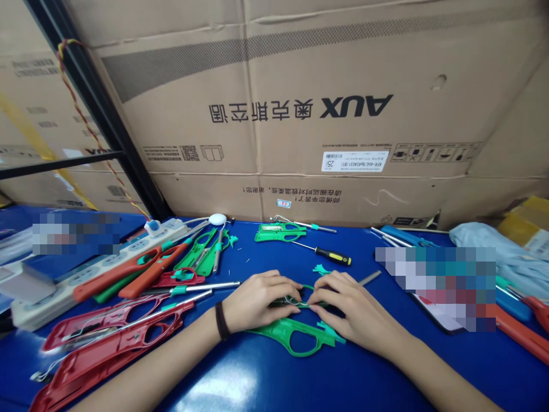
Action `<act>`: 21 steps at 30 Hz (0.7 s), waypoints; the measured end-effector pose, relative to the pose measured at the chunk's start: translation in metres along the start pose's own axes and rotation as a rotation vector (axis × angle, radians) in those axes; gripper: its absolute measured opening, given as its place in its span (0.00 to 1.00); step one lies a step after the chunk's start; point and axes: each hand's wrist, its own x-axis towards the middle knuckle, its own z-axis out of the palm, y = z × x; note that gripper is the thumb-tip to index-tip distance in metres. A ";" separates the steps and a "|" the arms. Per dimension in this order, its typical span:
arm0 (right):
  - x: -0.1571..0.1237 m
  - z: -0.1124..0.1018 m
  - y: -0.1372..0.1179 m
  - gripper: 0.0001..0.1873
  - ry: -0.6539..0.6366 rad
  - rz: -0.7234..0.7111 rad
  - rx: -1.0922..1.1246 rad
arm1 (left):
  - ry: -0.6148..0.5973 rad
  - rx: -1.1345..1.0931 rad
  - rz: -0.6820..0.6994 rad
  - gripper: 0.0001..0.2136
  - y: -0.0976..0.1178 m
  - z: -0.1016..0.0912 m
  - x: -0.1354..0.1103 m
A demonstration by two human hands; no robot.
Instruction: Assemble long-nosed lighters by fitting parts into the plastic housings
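Observation:
My left hand (268,297) is closed around a green lighter casing half (307,287) on the blue table. With its fingertips pinched together, my right hand (347,306) grips a thin pale wire (295,300) at the right end of that casing. Fingers hide much of the casing and its inner parts. Just below the hands lies a second green casing half (278,332) with a looped handle. A teal plastic piece (329,332) sits beneath my right hand, and another teal piece (321,269) lies above it. A metal tube (371,278) pokes out behind the right hand.
Red lighter casings (115,355) and orange lighters (115,274) lie at left beside a white power strip (141,252). Behind the hands are a screwdriver (333,256) and an assembled-looking green casing (281,232). A cardboard box (274,68) walls the back. A blue bag (493,246) rests at right.

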 end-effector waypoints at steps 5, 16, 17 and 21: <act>-0.001 0.002 0.001 0.05 -0.016 0.028 0.019 | -0.021 0.028 0.013 0.06 0.000 -0.001 0.000; -0.002 0.006 0.002 0.10 -0.044 0.079 0.125 | -0.059 -0.017 -0.045 0.06 0.002 -0.003 0.001; -0.002 0.005 0.001 0.10 -0.047 0.082 0.128 | -0.065 -0.011 -0.042 0.07 0.002 -0.003 0.001; -0.002 0.006 0.000 0.08 -0.049 0.127 0.179 | -0.060 -0.010 -0.060 0.08 0.003 -0.002 0.002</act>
